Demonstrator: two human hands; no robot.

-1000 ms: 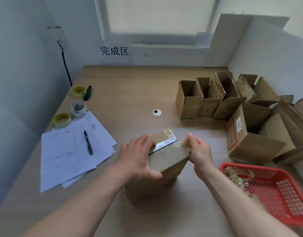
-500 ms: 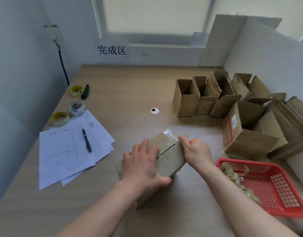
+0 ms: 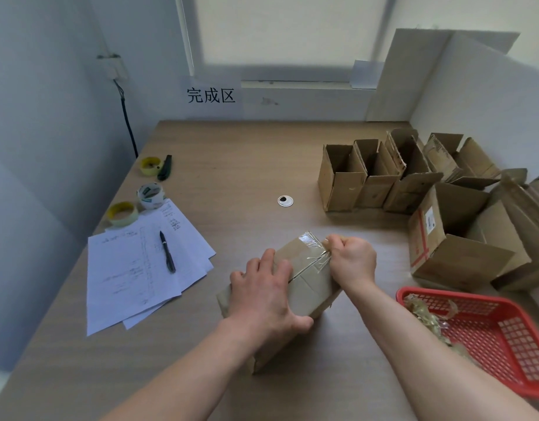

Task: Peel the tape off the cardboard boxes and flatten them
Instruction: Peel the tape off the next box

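Observation:
A taped cardboard box (image 3: 310, 287) lies on the wooden table (image 3: 237, 165) in front of me. My left hand (image 3: 265, 299) presses down on its top, fingers spread and thumb over the near edge. My right hand (image 3: 351, 261) is at the box's far right corner, its fingers curled around the end of a clear tape strip (image 3: 312, 253). The strip is lifted and stretched from the top seam toward that hand. The box's flaps are closed.
Several open cardboard boxes (image 3: 380, 174) stand at the right and back right. A red basket (image 3: 499, 338) with crumpled tape sits at the near right. Papers with a pen (image 3: 168, 252) and tape rolls (image 3: 151, 194) lie at the left.
My right hand has moved from the box's right side up to its far corner, pulling the tape strip loose along the top. The left hand has stayed on the box.

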